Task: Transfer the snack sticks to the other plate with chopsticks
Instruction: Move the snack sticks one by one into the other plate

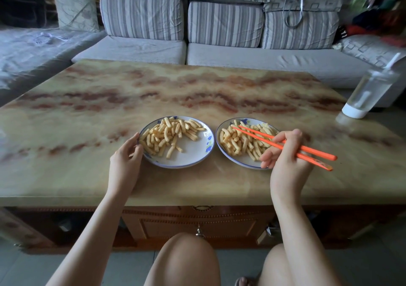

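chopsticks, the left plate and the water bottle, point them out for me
chopsticks (259, 136): head view, on the orange shafts above the right-hand snack pile.
left plate (193, 154): head view, on the bare white inside near its front right.
water bottle (369, 90): head view, on the clear body above its white base.

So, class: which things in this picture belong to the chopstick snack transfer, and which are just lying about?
Part of the job:
orange chopsticks in the right hand
left plate steadied by the left hand
right plate
snack sticks

Just lying about:
water bottle
striped sofa cushions
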`<act>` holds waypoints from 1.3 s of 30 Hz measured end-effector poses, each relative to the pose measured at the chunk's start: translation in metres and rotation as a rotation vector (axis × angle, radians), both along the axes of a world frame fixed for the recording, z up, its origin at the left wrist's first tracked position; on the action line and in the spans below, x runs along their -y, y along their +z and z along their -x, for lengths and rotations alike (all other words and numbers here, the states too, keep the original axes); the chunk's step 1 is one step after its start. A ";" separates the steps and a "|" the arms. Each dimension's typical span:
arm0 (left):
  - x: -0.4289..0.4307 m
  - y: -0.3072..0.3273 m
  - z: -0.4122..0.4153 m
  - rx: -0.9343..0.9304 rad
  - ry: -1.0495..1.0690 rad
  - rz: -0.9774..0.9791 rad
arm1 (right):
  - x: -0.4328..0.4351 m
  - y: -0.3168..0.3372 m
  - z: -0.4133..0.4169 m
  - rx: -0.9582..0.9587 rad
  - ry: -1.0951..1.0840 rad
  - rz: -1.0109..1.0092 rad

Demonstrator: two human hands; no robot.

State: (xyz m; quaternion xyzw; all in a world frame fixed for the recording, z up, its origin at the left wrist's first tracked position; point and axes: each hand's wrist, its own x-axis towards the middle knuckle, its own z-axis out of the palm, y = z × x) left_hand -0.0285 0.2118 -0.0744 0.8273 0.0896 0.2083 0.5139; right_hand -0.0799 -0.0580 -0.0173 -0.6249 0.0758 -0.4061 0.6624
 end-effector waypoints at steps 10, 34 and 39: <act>0.000 0.001 0.001 -0.005 0.004 -0.007 | -0.034 -0.006 -0.004 -0.096 0.429 0.092; 0.000 0.000 0.000 -0.003 0.008 -0.003 | -0.026 0.000 0.004 -0.067 0.315 0.016; 0.000 0.001 0.000 -0.003 0.012 -0.013 | -0.011 0.004 0.004 -0.012 0.157 0.003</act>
